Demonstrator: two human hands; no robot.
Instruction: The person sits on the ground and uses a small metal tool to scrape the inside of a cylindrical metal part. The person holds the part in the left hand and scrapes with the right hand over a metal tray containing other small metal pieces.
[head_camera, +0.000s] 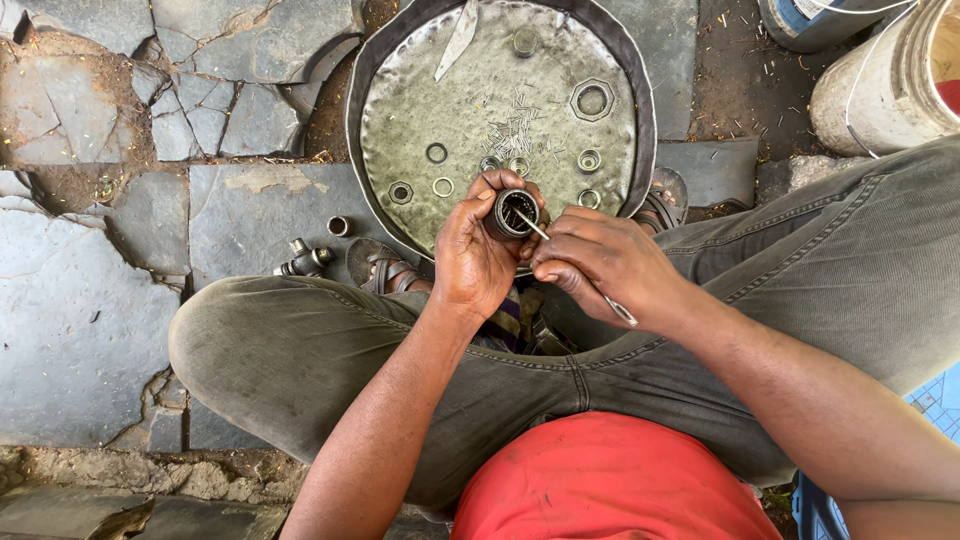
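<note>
My left hand (478, 255) grips a small round bearing cup (514, 212), its open end turned up toward me. My right hand (600, 262) pinches a thin metal rod (622, 311) whose tip pokes into the cup's opening. Both hands hover over the near rim of a round dented metal pan (400, 120). In the pan lie a heap of loose needle rollers (515, 125), several rings and nuts, a large hex nut (592, 100) and a flat blade (458, 40). I squat with my knees spread.
Cracked stone paving (90, 300) surrounds the pan. A small metal fitting (305, 260) and a ring (339, 226) lie on the stones at left. A white bucket (890, 85) and a blue container (815, 20) stand at top right. My sandalled feet flank the pan.
</note>
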